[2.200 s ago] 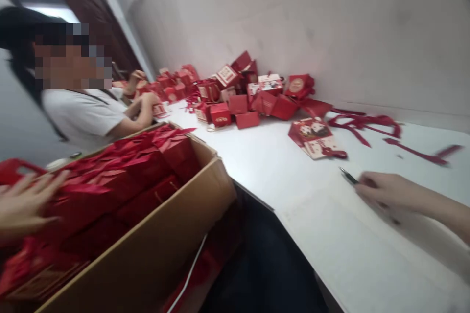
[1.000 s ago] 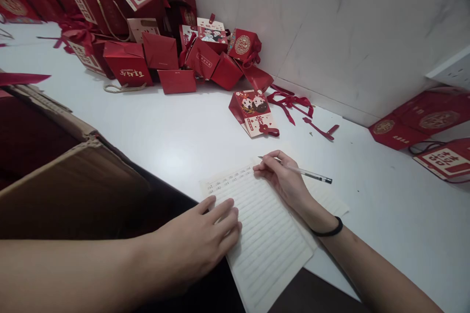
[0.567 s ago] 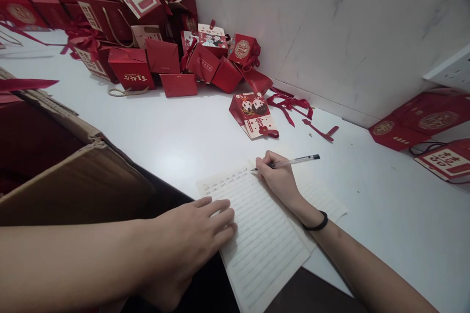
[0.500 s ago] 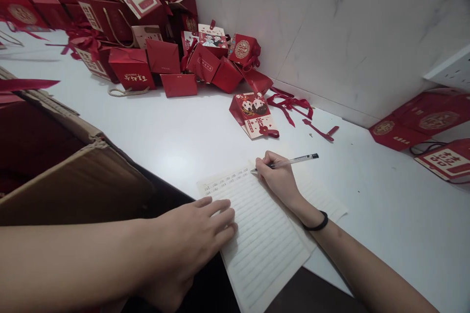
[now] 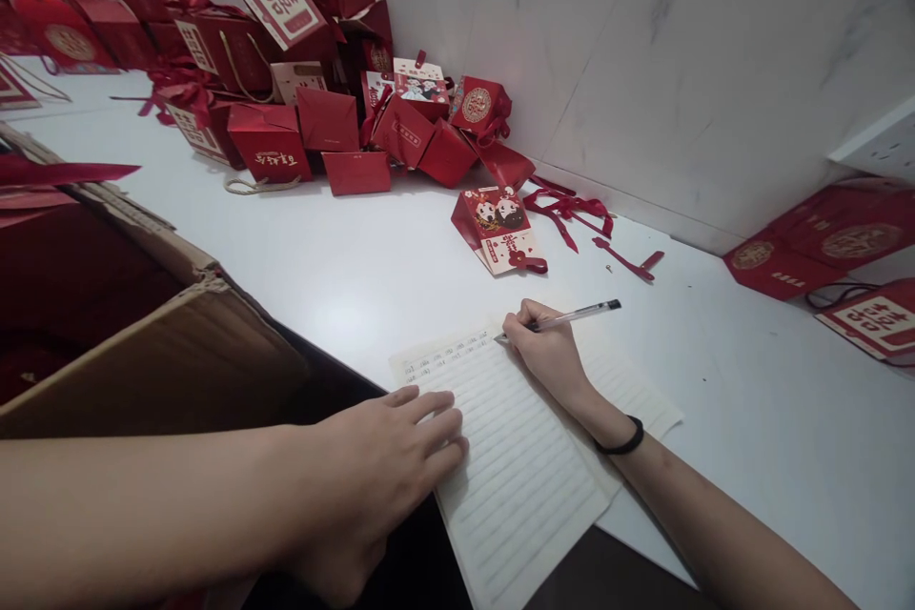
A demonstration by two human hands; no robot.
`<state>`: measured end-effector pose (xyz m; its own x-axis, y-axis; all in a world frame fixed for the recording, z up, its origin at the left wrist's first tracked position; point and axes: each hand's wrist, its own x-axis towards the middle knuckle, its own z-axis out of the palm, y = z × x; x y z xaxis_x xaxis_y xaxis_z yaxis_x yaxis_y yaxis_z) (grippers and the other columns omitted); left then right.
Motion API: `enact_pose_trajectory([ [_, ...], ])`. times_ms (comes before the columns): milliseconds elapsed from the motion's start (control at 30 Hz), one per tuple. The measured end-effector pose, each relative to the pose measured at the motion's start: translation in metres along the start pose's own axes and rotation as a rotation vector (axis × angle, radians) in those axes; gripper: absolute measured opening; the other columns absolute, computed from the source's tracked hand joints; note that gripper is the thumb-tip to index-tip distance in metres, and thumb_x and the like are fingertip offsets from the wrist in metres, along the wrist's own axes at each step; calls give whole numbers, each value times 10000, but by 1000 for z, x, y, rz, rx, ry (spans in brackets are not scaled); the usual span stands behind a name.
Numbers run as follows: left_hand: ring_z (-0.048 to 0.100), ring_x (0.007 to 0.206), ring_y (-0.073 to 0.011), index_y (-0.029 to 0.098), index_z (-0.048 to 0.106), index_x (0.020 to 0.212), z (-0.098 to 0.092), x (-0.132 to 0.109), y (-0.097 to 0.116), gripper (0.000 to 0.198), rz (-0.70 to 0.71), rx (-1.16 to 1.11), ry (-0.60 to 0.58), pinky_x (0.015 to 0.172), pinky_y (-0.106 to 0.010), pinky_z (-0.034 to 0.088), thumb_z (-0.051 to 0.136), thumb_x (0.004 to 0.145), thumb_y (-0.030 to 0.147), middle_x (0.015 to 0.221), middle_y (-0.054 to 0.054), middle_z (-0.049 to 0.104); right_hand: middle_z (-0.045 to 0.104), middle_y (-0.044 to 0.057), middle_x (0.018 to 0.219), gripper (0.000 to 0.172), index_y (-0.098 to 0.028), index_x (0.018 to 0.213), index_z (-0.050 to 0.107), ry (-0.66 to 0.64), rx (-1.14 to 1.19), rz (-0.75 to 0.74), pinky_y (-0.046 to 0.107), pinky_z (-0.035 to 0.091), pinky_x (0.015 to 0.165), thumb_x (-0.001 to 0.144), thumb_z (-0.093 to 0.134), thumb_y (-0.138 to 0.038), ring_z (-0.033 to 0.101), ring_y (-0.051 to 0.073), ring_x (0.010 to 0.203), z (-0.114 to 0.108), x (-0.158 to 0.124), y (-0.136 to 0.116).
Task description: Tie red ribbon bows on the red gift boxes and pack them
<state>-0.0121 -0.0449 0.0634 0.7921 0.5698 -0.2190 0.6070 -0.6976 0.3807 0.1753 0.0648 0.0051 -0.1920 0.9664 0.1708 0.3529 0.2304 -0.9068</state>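
Note:
My right hand (image 5: 547, 348) grips a clear pen (image 5: 582, 313) with a black end, its tip at the second written line near the top of a lined sheet of paper (image 5: 521, 496). Two rows of small handwriting run along the sheet's upper edge. Another lined sheet (image 5: 636, 391) lies partly beneath, under my right forearm. My left hand (image 5: 400, 457) rests flat on the left side of the paper, fingers a little apart and holding nothing. A black band circles my right wrist.
Red gift boxes (image 5: 329, 119) are heaped along the wall. One box with cartoon faces (image 5: 500, 224) stands just beyond the paper, beside loose red ribbons (image 5: 572, 205). A cardboard carton (image 5: 121, 353) is at the left table edge. More red boxes (image 5: 822, 238) sit at right.
The view has shifted slightly, so everything appears a bit lower and to the right. The pen tip has moved a little along the written line; both hands keep their hold.

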Motion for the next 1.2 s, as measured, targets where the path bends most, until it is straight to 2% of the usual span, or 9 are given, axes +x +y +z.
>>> enact_pose_trajectory([
  [267, 415, 1160, -315, 112, 489, 1186, -3, 0, 1, 669, 4, 19, -10, 1004, -422, 328, 609, 537, 221, 1242, -149, 485, 254, -69, 492, 294, -197, 531, 259, 3, -77, -64, 213, 237, 433, 717, 483, -233, 265, 83, 460, 0, 0, 1],
  [500, 423, 1147, -322, 125, 495, 1165, -5, -1, 4, 653, -7, 7, -1, 998, -433, 331, 596, 525, 198, 1221, -145, 497, 231, -66, 494, 297, -204, 539, 245, 9, -10, -6, 218, 225, 418, 712, 481, -252, 247, 86, 450, 2, 0, 0],
  [600, 421, 1149, -326, 105, 486, 1175, -7, 0, 5, 658, -8, 15, -22, 1003, -441, 327, 594, 532, 190, 1223, -157, 491, 229, -62, 506, 282, -201, 537, 243, 10, -56, -56, 211, 216, 412, 699, 471, -230, 241, 89, 466, 3, 0, 1],
  [667, 413, 1156, -330, 92, 479, 1180, -8, 1, 4, 668, -10, 31, -52, 1004, -443, 328, 603, 531, 193, 1224, -165, 485, 244, -62, 512, 296, -199, 540, 249, 60, -44, -91, 203, 237, 419, 714, 485, -238, 256, 88, 473, 3, 0, 1],
  [767, 403, 1168, -330, 101, 476, 1177, -7, 2, 3, 668, -10, 50, -72, 995, -437, 341, 628, 537, 217, 1223, -161, 480, 306, -73, 486, 332, -204, 583, 306, 137, 143, 0, 192, 243, 376, 781, 522, -360, 275, 78, 415, -1, -2, 1],
  [867, 423, 1152, -321, 111, 475, 1167, -6, 3, 1, 634, -4, 71, -43, 964, -440, 375, 644, 570, 243, 1196, -161, 496, 452, -52, 517, 337, -207, 754, 463, 77, 277, 100, 193, 236, 312, 816, 471, -538, 342, 90, 362, -8, 0, 1],
  [967, 494, 1062, -288, 133, 518, 1094, -8, 5, -4, 465, 10, 108, 2, 909, -431, 422, 607, 651, 243, 1106, -146, 545, 574, 19, 673, 412, -200, 871, 520, 80, 90, 51, 223, 363, 380, 824, 401, -592, 506, 139, 484, -18, 17, 4],
  [1100, 568, 918, -247, 184, 578, 979, -13, 10, -9, 259, 21, 159, -1, 775, -374, 490, 542, 736, 267, 1002, -110, 590, 590, 76, 842, 341, -200, 837, 474, 282, -139, 75, 284, 423, 549, 742, 504, -527, 569, 208, 698, -31, 57, 13],
  [1200, 588, 894, -245, 217, 602, 932, -17, 10, -10, 230, 17, 180, 14, 724, -355, 504, 563, 727, 314, 960, -83, 611, 584, 75, 732, 288, -199, 779, 449, 323, -156, 151, 304, 405, 560, 665, 588, -425, 561, 226, 666, -31, 83, 19],
])
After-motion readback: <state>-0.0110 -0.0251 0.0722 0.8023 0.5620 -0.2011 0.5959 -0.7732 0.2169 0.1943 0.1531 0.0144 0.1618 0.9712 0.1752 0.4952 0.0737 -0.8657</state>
